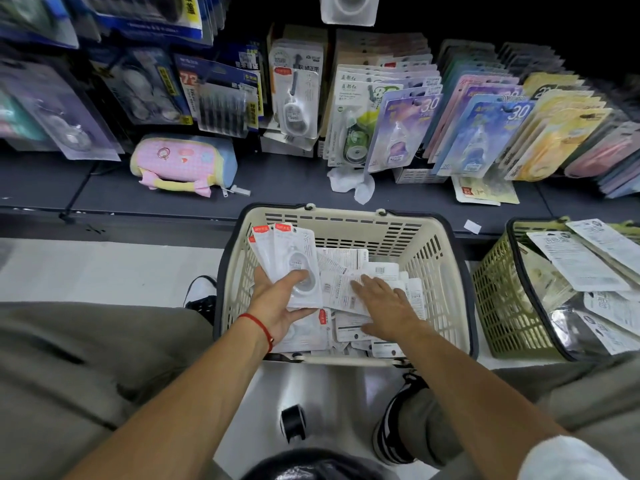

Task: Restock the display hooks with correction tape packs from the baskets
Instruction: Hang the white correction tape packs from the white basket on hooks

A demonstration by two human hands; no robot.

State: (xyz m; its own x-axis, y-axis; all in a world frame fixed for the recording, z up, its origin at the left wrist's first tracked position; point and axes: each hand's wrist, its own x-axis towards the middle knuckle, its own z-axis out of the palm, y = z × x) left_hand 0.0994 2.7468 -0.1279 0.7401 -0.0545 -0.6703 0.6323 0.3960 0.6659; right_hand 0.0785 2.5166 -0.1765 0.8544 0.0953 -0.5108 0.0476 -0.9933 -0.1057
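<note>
At frame centre, the left hand [277, 303] grips a fanned stack of correction tape packs [291, 258] over the beige basket [346, 220], long axes running toward the upper left, red tabs uppermost. The right hand [384, 306] rests flat, fingers straight, on loose packs [343, 271] inside.

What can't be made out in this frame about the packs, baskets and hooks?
Head view only:
- Display hooks: hidden behind the hanging packs.
- Pack count in the left hand: the fanned packs overlap.
- Whether the right hand grips anything: its palm faces down on the loose packs.
- Beige basket depth: packs cover the bottom.
- Green basket: cut off by the right edge.
- Pack print: too small and blurred.
</note>
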